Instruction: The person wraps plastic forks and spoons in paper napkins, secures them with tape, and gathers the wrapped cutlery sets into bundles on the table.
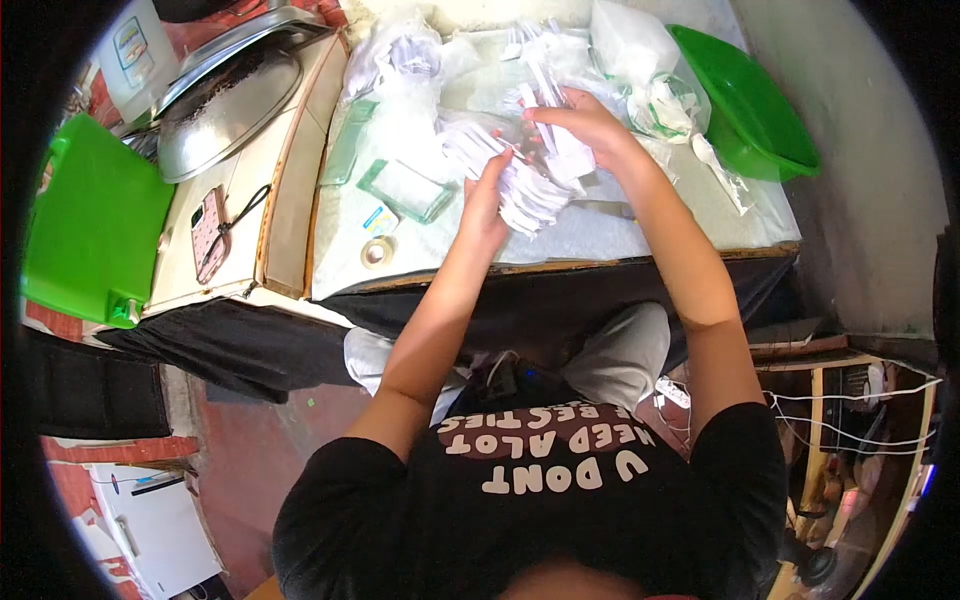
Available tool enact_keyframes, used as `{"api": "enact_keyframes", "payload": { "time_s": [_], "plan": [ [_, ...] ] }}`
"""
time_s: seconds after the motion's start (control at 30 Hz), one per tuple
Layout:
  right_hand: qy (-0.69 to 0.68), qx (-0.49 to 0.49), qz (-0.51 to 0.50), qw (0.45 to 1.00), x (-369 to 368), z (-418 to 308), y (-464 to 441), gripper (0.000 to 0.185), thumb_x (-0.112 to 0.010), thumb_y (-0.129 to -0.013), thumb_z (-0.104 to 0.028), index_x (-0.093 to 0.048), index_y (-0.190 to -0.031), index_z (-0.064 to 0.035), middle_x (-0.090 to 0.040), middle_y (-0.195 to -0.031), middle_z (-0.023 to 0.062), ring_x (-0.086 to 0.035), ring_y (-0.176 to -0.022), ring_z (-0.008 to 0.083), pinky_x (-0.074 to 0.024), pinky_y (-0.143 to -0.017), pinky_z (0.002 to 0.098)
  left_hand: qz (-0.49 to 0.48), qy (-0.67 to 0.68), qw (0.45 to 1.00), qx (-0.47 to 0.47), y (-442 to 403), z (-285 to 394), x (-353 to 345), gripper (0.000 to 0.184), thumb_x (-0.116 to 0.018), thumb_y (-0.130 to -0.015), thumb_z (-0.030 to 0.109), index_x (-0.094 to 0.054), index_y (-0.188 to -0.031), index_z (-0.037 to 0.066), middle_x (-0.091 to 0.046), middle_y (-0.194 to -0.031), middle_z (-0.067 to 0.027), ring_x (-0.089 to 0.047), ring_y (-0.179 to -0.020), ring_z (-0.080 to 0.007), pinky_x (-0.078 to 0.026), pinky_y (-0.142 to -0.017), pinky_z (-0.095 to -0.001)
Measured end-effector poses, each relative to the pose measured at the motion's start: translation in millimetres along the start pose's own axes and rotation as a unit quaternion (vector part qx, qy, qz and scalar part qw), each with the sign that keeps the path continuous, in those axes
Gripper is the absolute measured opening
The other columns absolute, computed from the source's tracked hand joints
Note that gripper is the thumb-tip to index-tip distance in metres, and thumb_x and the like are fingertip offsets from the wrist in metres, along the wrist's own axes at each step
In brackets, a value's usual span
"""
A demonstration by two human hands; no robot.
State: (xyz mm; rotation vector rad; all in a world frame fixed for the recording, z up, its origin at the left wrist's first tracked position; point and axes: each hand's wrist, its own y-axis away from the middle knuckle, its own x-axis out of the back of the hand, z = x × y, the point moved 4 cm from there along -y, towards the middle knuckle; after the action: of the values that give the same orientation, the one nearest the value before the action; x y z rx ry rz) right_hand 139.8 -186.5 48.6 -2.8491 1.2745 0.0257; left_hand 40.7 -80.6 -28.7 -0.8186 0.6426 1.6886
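Note:
My left hand is closed around a thick fanned bundle of thin white strips, perhaps narrow packets. Just beyond it, to the right, my right hand pinches a few more white strips over the bundle. Clear plastic wrapping lies beyond my left hand. A glass-like rectangular plate with greenish edges rests to the left of the bundle. Below the strips, a flat blade-like object is partly covered. What the strips are made of cannot be made out.
A tape roll and small blue-yellow label lie near the table's front edge. At right stand a green basin and plastic bags. To the left are a phone, a metal lid and a green container.

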Motion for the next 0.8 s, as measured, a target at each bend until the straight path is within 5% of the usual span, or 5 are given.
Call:
{"api": "enact_keyframes", "payload": {
  "time_s": [0.23, 0.57, 0.7, 0.8],
  "plan": [
    [0.094, -0.014, -0.019, 0.995, -22.3, -12.0, 9.2, 0.034, -0.074, -0.074, -0.014, -0.063, -0.103, 0.0008, -0.064, -0.092, 0.0063, -0.060, -0.081, 0.0110, -0.0481, -0.069, 0.0247, -0.038, -0.072, 0.996, -0.023, 1.9, 7.6, -6.4, 0.044, -0.056, -0.090, 0.016, -0.041, -0.131, 0.010, -0.055, -0.114, -0.0063, -0.055, -0.105, -0.0193, -0.046, -0.090, -0.0356],
    [-0.025, 0.005, -0.038, 0.999, -32.1, -2.9, 14.9, 0.034, -0.065, -0.085, -0.023, -0.061, -0.113, -0.0020, -0.062, -0.102, 0.0061, -0.057, -0.089, 0.0107, -0.0459, -0.073, 0.0231, -0.030, -0.086, 0.995, -0.047, 6.1, -4.0, -13.2, 0.045, -0.063, -0.086, 0.017, -0.045, -0.126, 0.006, -0.055, -0.117, -0.0075, -0.055, -0.106, -0.0188, -0.046, -0.089, -0.0344],
    [0.049, -0.043, -0.084, 0.994, -9.3, -8.3, 17.9, 0.039, -0.059, -0.088, -0.028, -0.059, -0.118, -0.0030, -0.059, -0.092, 0.0008, -0.052, -0.081, 0.0088, -0.0444, -0.067, 0.0234, -0.008, -0.006, 1.000, -0.028, 0.1, -2.1, 3.0, 0.040, -0.063, -0.084, 0.011, -0.048, -0.122, 0.006, -0.059, -0.108, -0.0072, -0.057, -0.101, -0.0198, -0.048, -0.086, -0.0353],
    [0.250, 0.015, -0.036, 0.967, -9.3, -9.7, 25.1, 0.036, -0.062, -0.085, -0.024, -0.060, -0.111, 0.0006, -0.062, -0.092, 0.0051, -0.054, -0.079, 0.0102, -0.0450, -0.070, 0.0259, 0.008, -0.022, 0.999, -0.043, 8.2, 8.8, -3.1, 0.039, -0.062, -0.085, 0.012, -0.049, -0.121, 0.006, -0.059, -0.109, -0.0077, -0.057, -0.101, -0.0197, -0.047, -0.087, -0.0355]
  ]
}}
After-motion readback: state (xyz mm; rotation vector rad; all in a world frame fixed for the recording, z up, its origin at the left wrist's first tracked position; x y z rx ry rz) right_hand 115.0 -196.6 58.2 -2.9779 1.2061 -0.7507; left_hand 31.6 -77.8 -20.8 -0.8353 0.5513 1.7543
